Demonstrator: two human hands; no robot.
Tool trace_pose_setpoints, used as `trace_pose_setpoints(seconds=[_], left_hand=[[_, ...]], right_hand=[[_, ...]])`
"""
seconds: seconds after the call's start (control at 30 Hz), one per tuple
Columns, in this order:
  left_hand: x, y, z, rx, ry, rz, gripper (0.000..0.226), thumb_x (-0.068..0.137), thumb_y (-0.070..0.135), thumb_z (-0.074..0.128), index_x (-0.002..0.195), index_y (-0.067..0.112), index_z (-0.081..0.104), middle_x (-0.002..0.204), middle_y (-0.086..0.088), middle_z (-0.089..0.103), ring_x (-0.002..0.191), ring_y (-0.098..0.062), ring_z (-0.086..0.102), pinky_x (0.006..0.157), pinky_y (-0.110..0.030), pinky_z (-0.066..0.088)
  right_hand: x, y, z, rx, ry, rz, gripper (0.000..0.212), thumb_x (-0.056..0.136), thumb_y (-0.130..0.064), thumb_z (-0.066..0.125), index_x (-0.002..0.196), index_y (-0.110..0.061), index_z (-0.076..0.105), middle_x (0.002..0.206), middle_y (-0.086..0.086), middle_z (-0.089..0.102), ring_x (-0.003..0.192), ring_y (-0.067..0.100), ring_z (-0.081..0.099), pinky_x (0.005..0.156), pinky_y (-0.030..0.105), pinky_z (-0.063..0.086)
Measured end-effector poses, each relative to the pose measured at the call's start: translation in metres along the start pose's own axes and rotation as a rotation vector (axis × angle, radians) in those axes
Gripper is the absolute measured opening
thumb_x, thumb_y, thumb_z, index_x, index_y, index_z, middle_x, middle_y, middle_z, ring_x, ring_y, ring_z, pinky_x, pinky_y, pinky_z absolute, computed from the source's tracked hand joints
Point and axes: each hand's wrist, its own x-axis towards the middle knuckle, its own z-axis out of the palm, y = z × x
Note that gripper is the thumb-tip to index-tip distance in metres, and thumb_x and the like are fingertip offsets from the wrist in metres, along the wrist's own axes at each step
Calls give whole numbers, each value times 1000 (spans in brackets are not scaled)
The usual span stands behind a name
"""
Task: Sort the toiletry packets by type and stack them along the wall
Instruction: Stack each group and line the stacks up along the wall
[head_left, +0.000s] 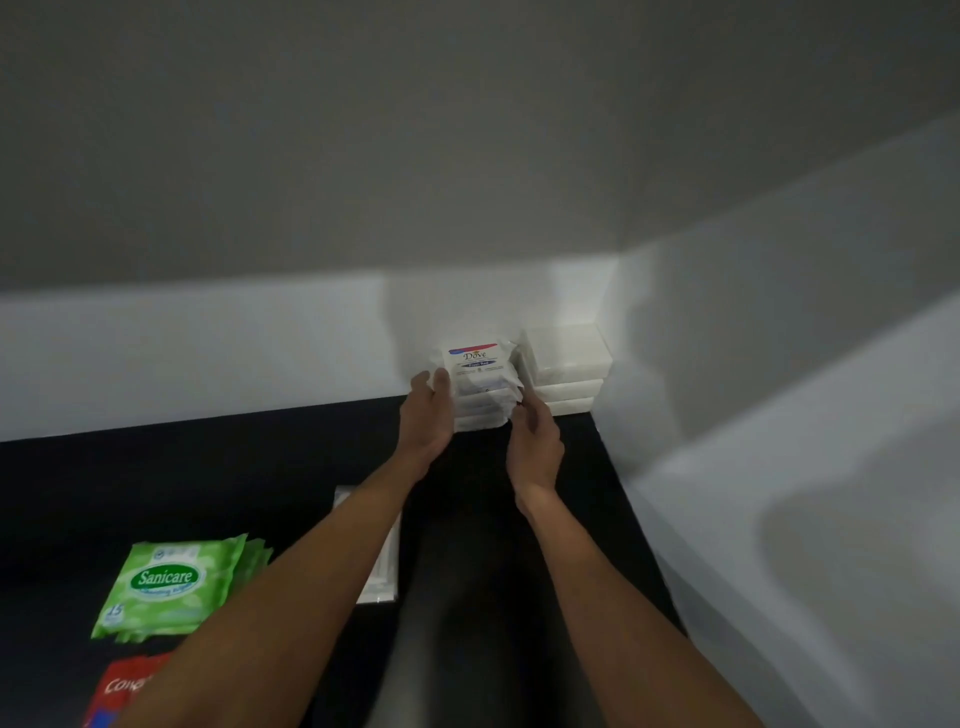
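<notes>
A stack of white Dove soap packets (480, 382) stands against the white wall at the back of the black counter (208, 478). My left hand (431, 410) holds the stack's left side, thumb on the front of the upper packets. My right hand (535, 441) pinches the right edge of the stack. To the right of it, in the corner, sits a stack of three plain white boxes (569, 369). Green Sanicare wipe packets (174, 587) lie in a pile at the front left. A red Colgate packet (122, 686) lies at the bottom left edge.
A clear plastic packet (384, 571) lies partly under my left forearm. White walls (208, 353) meet in a corner at the back right. The counter's right side ends at a white wall.
</notes>
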Motion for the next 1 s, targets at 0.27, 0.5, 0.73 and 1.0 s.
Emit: trace_pose_setpoints(seconds=[0.27, 0.5, 0.73, 1.0], left_hand=[[-109, 0, -77, 135, 79, 139, 38, 113, 32, 45, 145, 16, 57, 124, 4, 63, 97, -2, 59, 86, -14, 42], [-194, -49, -122, 42, 175, 117, 25, 108, 32, 58, 130, 26, 67, 119, 11, 72, 111, -5, 66, 89, -18, 47], [-222, -99, -151, 61, 94, 35, 25, 107, 30, 60, 131, 23, 64, 116, 9, 71, 111, -8, 67, 97, -33, 56], [-223, -109, -223, 162, 95, 213, 29, 106, 17, 58, 134, 22, 63, 125, 12, 68, 118, -1, 63, 101, -27, 51]], right_hand=[[-72, -22, -32, 40, 1, 29, 20, 109, -27, 60, 123, -35, 71, 120, -18, 70, 122, 9, 65, 112, 40, 52], [-175, -14, -44, 109, -151, 42, 21, 108, -24, 61, 116, -37, 74, 117, -22, 72, 112, -1, 69, 101, 34, 59], [-246, 13, -17, 55, -129, 175, 20, 106, -24, 63, 109, -39, 76, 114, -18, 74, 105, 2, 72, 98, 41, 62], [-292, 12, 43, 25, -114, 202, 16, 106, -23, 64, 109, -34, 76, 110, -16, 75, 104, 1, 72, 97, 38, 62]])
